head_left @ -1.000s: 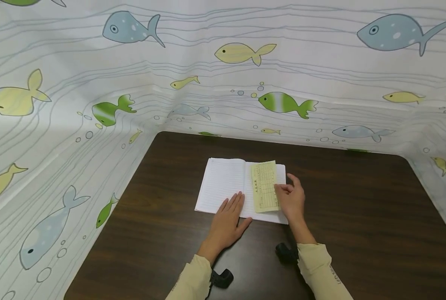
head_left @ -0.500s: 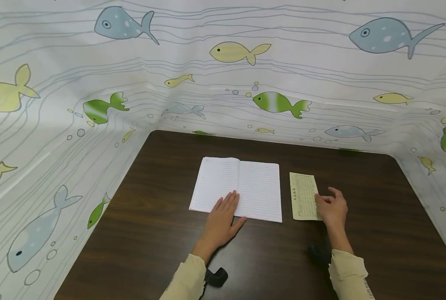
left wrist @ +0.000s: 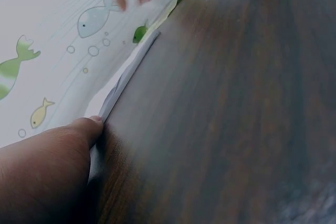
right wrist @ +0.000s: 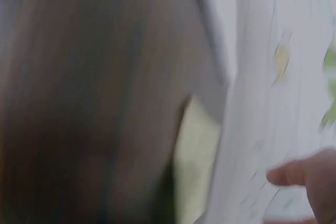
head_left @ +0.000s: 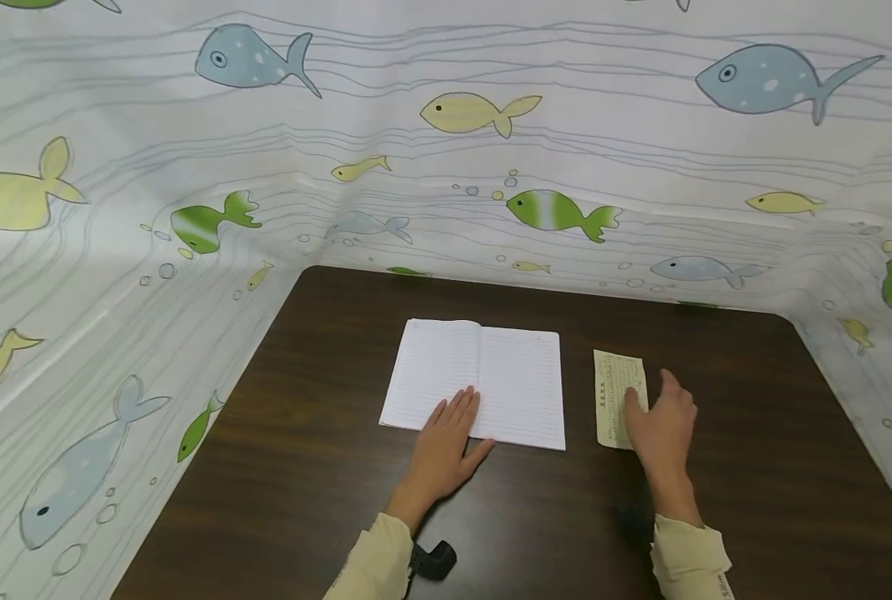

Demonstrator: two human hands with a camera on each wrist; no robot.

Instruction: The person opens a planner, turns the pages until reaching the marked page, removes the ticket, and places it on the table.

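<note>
An open lined notebook (head_left: 519, 379) lies on the dark wooden table, both visible pages blank apart from the ruling. My left hand (head_left: 443, 454) rests flat on its lower middle, fingers straight and thumb spread along the bottom edge. To the right of the notebook is a yellow printed slip (head_left: 611, 400), its small text unreadable. Over the slip's right edge hovers my right hand (head_left: 662, 429), thumb and fingers apart. In the right wrist view the thumb (right wrist: 294, 174) stands clear of the blurred slip (right wrist: 194, 166).
A white cloth with printed fish (head_left: 461, 200) hangs round the back and sides of the table (head_left: 521, 517). A black wrist device (head_left: 434, 561) sits at the left sleeve. Dark tabletop extends on both sides of the notebook.
My right hand has carried the yellow slip rightward off the notebook's right page to the table and let go of it. My left hand has stayed on the notebook.
</note>
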